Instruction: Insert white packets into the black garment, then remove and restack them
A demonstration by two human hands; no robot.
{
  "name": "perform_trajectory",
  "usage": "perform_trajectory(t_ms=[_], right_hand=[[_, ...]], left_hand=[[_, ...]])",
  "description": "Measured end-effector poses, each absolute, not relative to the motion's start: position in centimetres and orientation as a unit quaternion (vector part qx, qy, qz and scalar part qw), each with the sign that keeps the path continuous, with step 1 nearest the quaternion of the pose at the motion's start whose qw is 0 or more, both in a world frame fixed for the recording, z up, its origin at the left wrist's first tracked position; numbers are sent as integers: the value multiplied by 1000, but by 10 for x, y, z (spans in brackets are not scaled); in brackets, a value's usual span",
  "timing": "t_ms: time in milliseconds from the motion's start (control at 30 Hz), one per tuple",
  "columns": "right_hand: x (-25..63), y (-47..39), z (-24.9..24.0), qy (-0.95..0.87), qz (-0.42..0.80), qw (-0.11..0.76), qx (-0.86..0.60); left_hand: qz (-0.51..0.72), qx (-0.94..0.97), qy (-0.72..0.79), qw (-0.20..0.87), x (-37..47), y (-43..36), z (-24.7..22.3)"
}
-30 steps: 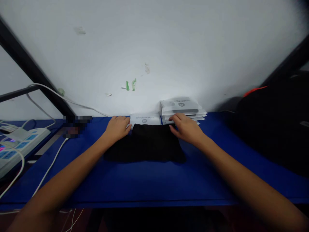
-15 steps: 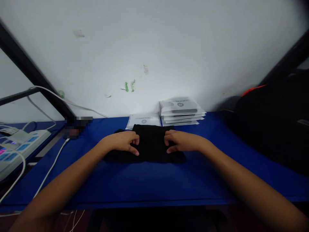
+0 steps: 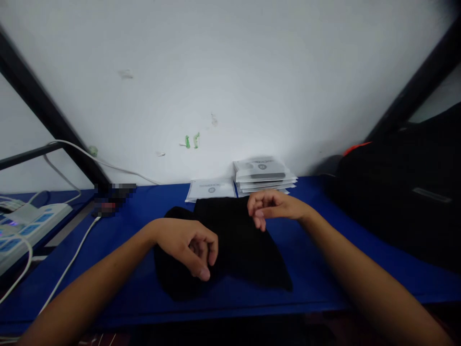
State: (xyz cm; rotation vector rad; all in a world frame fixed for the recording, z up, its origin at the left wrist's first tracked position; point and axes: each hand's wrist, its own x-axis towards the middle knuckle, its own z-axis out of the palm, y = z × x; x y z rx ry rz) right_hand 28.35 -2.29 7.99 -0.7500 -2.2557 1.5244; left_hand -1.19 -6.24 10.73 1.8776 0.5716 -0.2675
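Observation:
A piece of black cloth (image 3: 237, 240) lies spread on the blue table (image 3: 317, 283), its lower right corner pointing toward the front edge. Over the cloth's left part is my left hand (image 3: 189, 245), fingers curled but apart from the thumb, with nothing visible between them. My right hand (image 3: 268, 207) is at the cloth's upper right edge, fingers loosely bent and apart, holding nothing that shows. Whether the fingertips touch the fabric is hard to tell.
Behind the cloth lie a flat white packet (image 3: 211, 188) and a stack of similar packets (image 3: 264, 174) against the wall. A power strip (image 3: 36, 226) with white cables is at the left. A large black bag (image 3: 406, 192) fills the right side.
The cloth now reaches farther toward the front edge and its outline is wider. My left hand has come nearer and lower, and my right hand has turned, its fingers off the cloth's middle. The view has shifted slightly.

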Motion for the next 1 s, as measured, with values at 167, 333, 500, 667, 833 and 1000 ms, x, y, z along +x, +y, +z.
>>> perform_trajectory(t_ms=[167,333,500,667,833,1000], right_hand=[[298,2,65,-824,103,354,-429],[327,31,42,-799,-158,269,-515],[332,42,34,-784,-207,229,-538],[330,40,38,-772,-219,218,-556],[319,18,51,-775,-226,258,-531],[277,-20,67,-838,-260,274,-394]], left_hand=[[7,910,285,301,-2,-51,75],[-23,930,328,161,0,-39,42],[-47,937,300,171,15,-62,33],[-32,943,295,149,23,-74,28],[-39,940,319,119,17,-56,25],[-11,944,330,15,17,-62,32]])
